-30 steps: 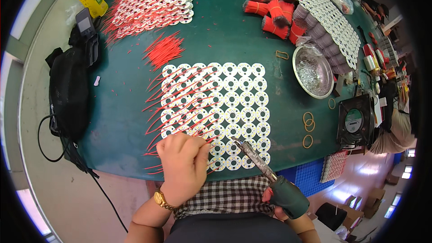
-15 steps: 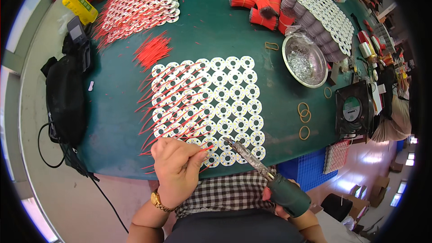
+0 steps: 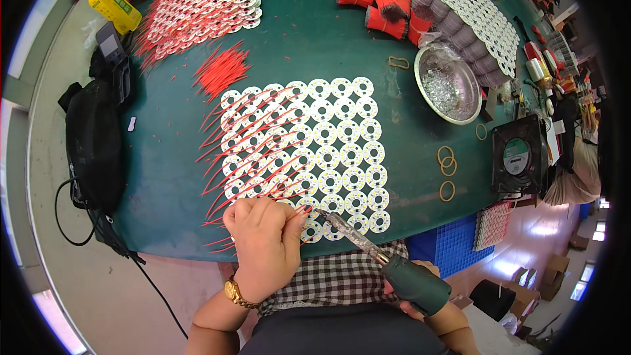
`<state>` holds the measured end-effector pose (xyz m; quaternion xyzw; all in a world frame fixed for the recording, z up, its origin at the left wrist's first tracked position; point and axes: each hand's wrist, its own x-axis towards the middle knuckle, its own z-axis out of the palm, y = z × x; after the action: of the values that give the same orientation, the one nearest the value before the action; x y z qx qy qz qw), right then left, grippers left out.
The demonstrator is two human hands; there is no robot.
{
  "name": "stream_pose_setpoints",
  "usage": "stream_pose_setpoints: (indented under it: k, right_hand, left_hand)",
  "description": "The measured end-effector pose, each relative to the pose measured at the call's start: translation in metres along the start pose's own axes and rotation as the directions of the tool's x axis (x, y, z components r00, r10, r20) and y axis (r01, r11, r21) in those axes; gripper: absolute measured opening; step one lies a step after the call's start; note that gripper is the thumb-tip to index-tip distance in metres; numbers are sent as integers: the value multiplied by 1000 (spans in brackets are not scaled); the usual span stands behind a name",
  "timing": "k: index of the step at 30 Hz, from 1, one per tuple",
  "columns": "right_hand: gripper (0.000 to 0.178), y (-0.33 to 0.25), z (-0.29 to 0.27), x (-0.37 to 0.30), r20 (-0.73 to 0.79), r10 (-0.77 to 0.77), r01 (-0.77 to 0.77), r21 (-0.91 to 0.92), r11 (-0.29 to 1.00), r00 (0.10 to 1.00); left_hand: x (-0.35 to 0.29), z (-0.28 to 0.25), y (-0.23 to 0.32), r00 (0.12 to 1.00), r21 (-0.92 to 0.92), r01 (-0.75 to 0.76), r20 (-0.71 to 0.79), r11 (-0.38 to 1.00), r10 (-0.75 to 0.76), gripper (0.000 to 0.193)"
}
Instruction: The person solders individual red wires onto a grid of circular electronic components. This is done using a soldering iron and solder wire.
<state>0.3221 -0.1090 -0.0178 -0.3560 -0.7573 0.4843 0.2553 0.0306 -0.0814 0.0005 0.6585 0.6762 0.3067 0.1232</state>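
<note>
A square panel of round white LED boards [image 3: 359,156] lies before me, with red wires slanting across its left columns. Near its lower edge my left hand [image 3: 266,233] is closed, thumb and forefinger pinching a red wire [image 3: 306,209] whose end lies over a board. My right hand [image 3: 413,309], partly hidden behind the green handle, grips a soldering iron [image 3: 358,239]. The iron slants up to the left, its tip at the wire's end; whether it touches the board is too small to tell. Loose cut red wires [image 3: 223,71] lie in a pile beyond the panel.
Wired panels [image 3: 204,10] are stacked at the far left, bare panels [image 3: 470,13] at the far right beside red wire bundles [image 3: 388,1]. A metal bowl [image 3: 472,115], rubber bands [image 3: 447,191] and a black fan [image 3: 497,158] lie right; a black bag [image 3: 95,148] left.
The soldering iron's tip has moved left and slightly down, to the wire end by my left fingers. My left hand still pinches the wire, its fingers slightly higher.
</note>
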Motion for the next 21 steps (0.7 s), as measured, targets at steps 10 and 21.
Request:
stream_pose_setpoints:
  k: [10, 21]
  right_hand:
    - [56, 7, -5, -7, 117, -59, 82, -208, 975, 991]
    - [49, 7, -5, 1, 88, -191, 207, -253, 945, 978]
  left_hand:
    - [-1, 4, 0, 1000, 86, -15, 17, 996, 14, 13]
    - [-1, 5, 1, 1000, 108, -4, 18, 994, 2, 13]
